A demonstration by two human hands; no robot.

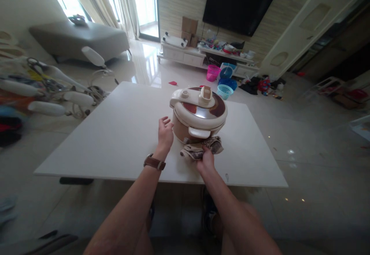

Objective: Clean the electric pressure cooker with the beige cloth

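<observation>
A cream and brown pressure cooker (199, 114) stands lid on near the middle of a white table (115, 139), with a crumpled cloth (202, 149) touching its near base. The right hand (206, 161) clutches that cloth. The left hand (165, 132), fingers loosely spread and holding nothing, rests against the cooker's left side.

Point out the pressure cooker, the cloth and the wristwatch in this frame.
pressure cooker (199, 112): head view, on the middle of its lid.
cloth (199, 149): head view, on the crumpled fabric just above the right hand.
wristwatch (154, 162): head view, on the brown strap across the left wrist.
</observation>
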